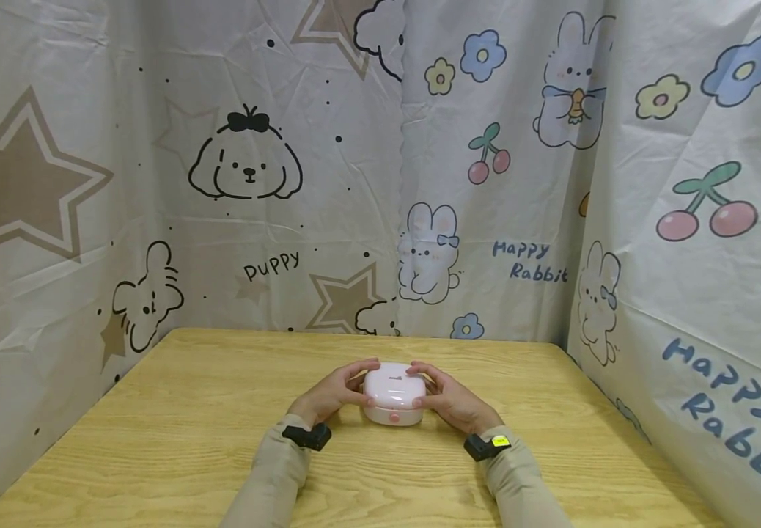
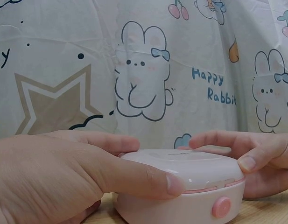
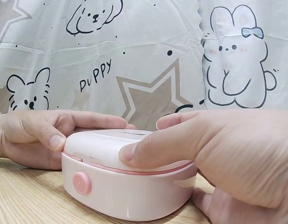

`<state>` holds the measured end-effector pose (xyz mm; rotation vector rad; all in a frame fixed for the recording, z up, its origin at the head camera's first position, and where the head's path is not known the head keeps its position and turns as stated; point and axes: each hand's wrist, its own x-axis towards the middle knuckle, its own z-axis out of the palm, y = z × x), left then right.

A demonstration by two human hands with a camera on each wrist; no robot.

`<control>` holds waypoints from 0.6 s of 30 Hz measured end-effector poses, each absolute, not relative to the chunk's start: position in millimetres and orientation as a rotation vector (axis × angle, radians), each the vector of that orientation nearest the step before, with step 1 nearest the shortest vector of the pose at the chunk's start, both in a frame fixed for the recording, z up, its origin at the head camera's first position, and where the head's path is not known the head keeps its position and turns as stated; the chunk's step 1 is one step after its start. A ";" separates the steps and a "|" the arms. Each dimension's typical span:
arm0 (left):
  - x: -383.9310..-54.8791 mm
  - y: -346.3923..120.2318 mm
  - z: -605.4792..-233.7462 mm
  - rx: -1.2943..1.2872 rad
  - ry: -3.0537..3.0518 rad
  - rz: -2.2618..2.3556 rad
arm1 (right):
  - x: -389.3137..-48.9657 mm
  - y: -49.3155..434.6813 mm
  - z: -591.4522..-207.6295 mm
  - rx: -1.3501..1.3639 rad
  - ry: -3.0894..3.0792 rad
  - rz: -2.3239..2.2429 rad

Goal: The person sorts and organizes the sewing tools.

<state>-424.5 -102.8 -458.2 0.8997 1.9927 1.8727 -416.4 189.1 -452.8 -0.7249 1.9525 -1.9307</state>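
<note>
A rounded, glossy pale-pink lidded box (image 1: 395,386) stands on the wooden table. A pink round button (image 3: 81,183) sits on its front, and a pink seam runs under the lid (image 2: 200,165). My left hand (image 1: 336,389) grips the lid from the left, thumb on the front edge and index finger reaching along the top toward the back. From the right, my right hand (image 1: 451,400) holds it the same way, its thumb (image 3: 139,151) at the lid's front edge. The lid lies down on the base. Both hands' lower fingers are partly hidden beside the box.
The light wooden table (image 1: 222,411) extends around the box on all sides. Printed curtains (image 1: 275,220) with stars, puppies and rabbits hang behind the table and along both sides. A black wrist camera (image 1: 308,436) is strapped on each forearm, over beige sleeves (image 1: 275,469).
</note>
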 end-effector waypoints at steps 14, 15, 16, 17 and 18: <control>-421.5 -99.3 -456.8 0.872 1.992 1.883 | -410.8 190.0 -440.9 -0.638 2.082 -1.817; -421.1 -99.4 -455.9 0.868 1.995 1.883 | -410.6 190.1 -439.0 -0.642 2.103 -1.795; -420.4 -99.5 -454.6 0.854 1.999 1.885 | -410.6 189.8 -437.2 -0.653 2.119 -1.771; -419.4 -99.6 -453.1 0.842 2.011 1.881 | -411.0 189.8 -435.4 -0.669 2.132 -1.746; -418.7 -99.8 -451.5 0.833 2.028 1.877 | -411.8 189.8 -434.0 -0.694 2.148 -1.720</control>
